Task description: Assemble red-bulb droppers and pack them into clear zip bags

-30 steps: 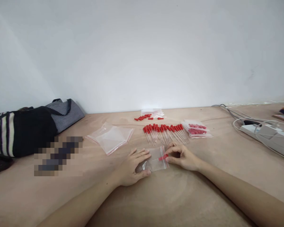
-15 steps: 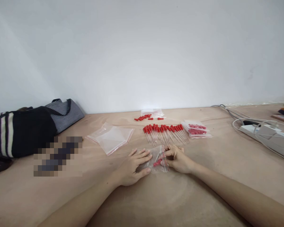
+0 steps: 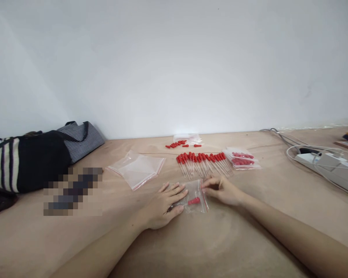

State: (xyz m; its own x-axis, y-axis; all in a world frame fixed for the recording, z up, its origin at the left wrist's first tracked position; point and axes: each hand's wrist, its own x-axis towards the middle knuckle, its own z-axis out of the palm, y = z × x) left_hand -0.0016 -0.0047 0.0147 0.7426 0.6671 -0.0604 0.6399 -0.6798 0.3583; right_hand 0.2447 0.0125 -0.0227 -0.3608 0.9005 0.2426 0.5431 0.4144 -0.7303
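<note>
A clear zip-lock bag (image 3: 195,190) lies on the table between my hands. Inside it is a dropper, whose red rubber bulb (image 3: 194,201) shows while its stem is largely under my left hand. My left hand (image 3: 164,205) rests flat on the bag's closed end, fingers spread. At the far corner of the red-lined zip edge, my right hand (image 3: 222,190) pinches the bag between thumb and fingers. Several droppers (image 3: 203,162) with red bulbs and clear stems lie in a row just beyond. Right of them is a stack of filled bags (image 3: 243,159).
Flat zip bags (image 3: 137,172) lie to the left. Loose red bulbs (image 3: 175,144) and a bag of clear stems (image 3: 188,138) are near the wall. A black striped bag (image 3: 42,160) sits at left, a power strip (image 3: 329,170) with cables at right.
My right fingers have come out of the bag's mouth and moved to its far zip corner. The dropper's red bulb now lies uncovered inside. My left hand stays put.
</note>
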